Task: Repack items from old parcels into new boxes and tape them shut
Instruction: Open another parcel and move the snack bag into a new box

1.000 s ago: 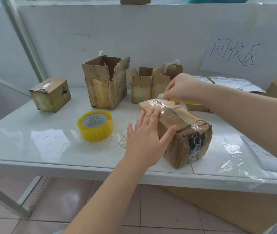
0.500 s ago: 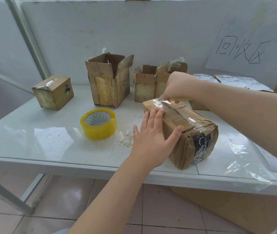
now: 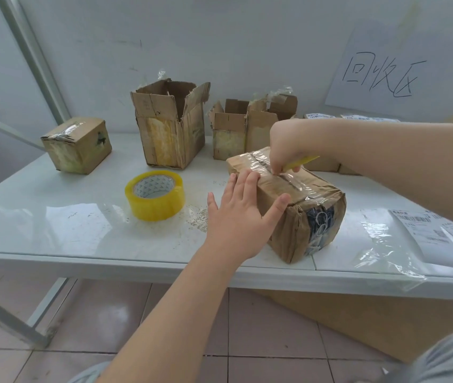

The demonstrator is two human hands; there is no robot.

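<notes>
presses a flat, unclenched left hand (image 3: 243, 217) on the taped parcel (image 3: 302, 205) and grasps a yellow cutter (image 3: 301, 162) in the right hand (image 3: 286, 145) atop it.

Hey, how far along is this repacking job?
The tall box and low box stand open; the small box is taped. Now the right hand holds a yellow cutter to the tape on the parcel, left hand steadying. Left: emptying it, reboxing, sealing with the tape roll.

R hand (image 3: 289, 145) w/ cutter (image 3: 304, 161) on parcel (image 3: 286, 233)
</notes>
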